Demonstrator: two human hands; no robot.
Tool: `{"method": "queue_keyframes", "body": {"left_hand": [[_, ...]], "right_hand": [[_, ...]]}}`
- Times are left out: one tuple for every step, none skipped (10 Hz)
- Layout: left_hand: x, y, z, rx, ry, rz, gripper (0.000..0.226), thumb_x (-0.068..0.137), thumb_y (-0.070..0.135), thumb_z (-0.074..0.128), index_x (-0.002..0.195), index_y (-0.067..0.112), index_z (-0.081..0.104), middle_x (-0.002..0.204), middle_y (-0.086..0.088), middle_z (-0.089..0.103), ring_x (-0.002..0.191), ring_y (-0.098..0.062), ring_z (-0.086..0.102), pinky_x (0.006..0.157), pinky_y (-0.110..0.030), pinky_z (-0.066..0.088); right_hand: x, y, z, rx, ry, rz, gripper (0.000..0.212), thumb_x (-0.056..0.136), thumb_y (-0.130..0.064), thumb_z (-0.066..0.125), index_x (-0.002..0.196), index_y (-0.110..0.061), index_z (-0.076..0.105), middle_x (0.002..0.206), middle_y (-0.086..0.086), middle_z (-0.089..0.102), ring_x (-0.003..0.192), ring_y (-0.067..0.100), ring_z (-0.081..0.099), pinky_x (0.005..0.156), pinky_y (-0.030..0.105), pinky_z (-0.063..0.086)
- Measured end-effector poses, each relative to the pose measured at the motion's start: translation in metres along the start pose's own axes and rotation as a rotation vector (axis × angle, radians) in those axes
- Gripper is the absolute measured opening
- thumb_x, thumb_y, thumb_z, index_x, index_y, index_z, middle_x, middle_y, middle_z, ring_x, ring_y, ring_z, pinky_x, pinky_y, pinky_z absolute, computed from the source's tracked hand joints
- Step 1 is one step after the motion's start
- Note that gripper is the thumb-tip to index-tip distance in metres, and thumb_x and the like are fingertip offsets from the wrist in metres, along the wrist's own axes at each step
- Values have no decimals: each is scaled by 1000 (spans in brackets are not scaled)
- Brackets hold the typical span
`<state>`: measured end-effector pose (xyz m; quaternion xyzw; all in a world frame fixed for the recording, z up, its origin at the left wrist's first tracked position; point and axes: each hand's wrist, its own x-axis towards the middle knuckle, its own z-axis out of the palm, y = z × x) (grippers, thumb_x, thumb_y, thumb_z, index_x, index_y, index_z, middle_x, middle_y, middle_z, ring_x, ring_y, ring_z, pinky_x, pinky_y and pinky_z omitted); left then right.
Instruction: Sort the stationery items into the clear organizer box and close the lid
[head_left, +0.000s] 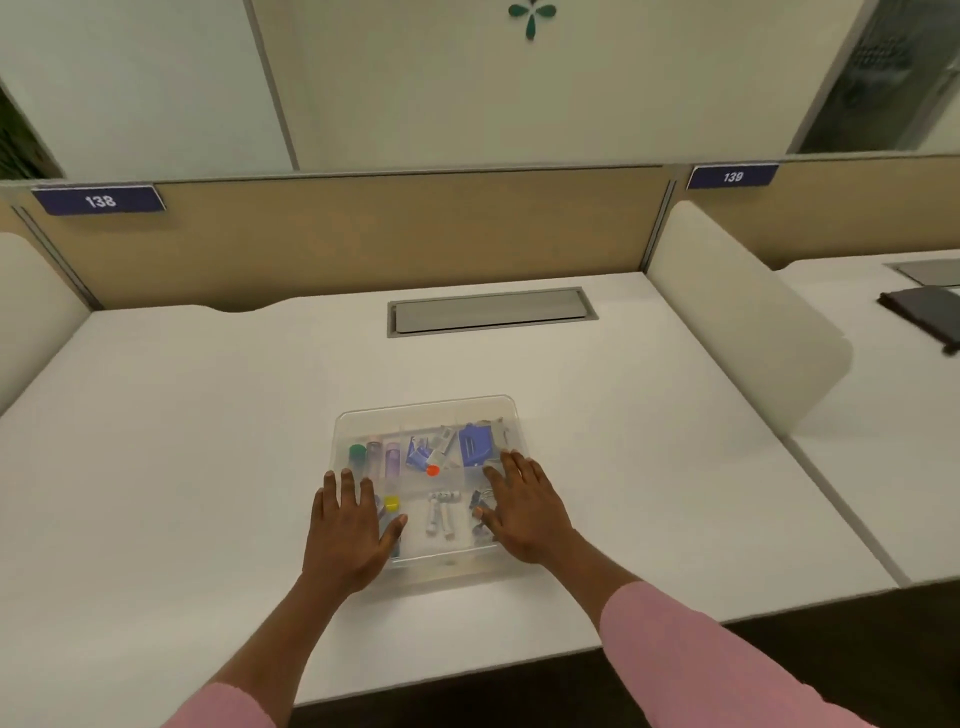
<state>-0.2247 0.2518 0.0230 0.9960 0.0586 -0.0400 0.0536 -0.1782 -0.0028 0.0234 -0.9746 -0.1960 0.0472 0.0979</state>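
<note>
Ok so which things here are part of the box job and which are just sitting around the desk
Part of the job:
- clear organizer box, lid on top
- stationery items inside it
- left hand and right hand, both flat on the lid

Just lying about:
- grey cable hatch set in the desk
- dark flat object on the neighbouring desk
- number plates 138 and 139

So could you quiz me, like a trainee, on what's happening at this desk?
1. True or false: both hands lie flat on the clear organizer box.
2. Which hand is nearer the green-capped tube: left hand or right hand?
3. What number is on the sign at far left?

Key:
1. True
2. Left hand
3. 138
</note>
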Motion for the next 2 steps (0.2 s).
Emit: {"method": "queue_keyframes", "body": {"left_hand": [[7,0,-1,21,21,9,104,77,78,-4,138,8,45,148,-22,39,139,-42,31,112,-52,31],[11,-2,3,40,-7,-22,102,78,80,8,126,5,57,134,-25,54,123,-46,51,98,-58,43]], "right_hand": [[5,2,-9,16,-3,3,77,89,-64,5,149,-20,21,160,12,10,149,27,5,117,36,-3],[2,2,-1,14,-13,-21,85,82,-69,1,149,-21,22,160,12,13,148,30,9,115,37,-2]]}}
